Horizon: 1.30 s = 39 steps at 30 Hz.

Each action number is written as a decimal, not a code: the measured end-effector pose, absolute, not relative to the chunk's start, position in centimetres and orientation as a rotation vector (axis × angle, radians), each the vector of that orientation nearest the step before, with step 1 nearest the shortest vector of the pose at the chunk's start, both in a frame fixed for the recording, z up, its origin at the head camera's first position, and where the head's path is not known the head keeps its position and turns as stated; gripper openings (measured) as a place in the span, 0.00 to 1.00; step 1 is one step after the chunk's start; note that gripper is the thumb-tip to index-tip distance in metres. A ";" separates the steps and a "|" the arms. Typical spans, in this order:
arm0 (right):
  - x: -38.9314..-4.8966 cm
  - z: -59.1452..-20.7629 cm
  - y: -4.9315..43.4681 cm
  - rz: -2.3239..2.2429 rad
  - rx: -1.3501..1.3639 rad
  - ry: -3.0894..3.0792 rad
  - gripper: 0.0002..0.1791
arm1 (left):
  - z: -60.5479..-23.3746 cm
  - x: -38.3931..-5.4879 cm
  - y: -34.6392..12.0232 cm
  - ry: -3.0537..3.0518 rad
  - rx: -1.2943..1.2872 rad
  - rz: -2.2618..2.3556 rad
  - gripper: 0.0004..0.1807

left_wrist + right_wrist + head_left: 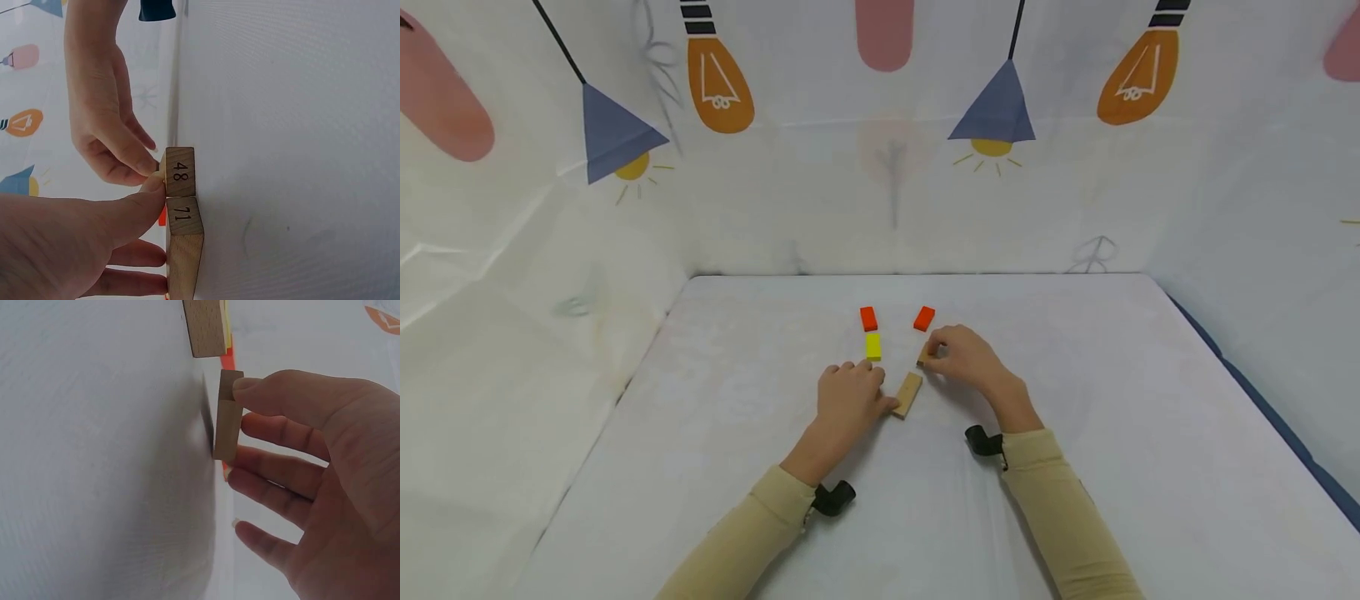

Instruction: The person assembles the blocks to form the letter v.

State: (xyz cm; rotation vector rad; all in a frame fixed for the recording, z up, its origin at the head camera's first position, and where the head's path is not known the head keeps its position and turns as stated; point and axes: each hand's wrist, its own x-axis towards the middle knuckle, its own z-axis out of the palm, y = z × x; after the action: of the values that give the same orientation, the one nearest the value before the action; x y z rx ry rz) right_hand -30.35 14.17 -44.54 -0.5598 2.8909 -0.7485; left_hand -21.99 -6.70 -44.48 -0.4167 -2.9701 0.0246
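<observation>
While the left hand (852, 396) rests its thumb against the near end of a wooden block (908, 395), the head view has the right hand (966, 360) pinching a second block (922, 357) just off that block's far end, the right hand clearly nearer there. The wooden block's long axis slants near left to far right! In the left wrist view, the left fingers reach out loosely to the 71 block (185, 256). Right wrist view now: thumb and fingertips close narrowly around the second block.
</observation>
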 end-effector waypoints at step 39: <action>-30.0 -44.9 13.3 -0.669 -0.632 2.901 0.06 | -44.5 -21.8 -6.8 -2.919 -0.439 0.011 0.24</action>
State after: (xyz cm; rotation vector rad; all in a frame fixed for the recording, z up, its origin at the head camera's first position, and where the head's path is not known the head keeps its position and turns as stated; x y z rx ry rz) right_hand -30.05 13.27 -44.92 -0.6324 2.9009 -0.6694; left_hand -21.80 -6.80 -44.46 -0.4386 -2.9194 0.0112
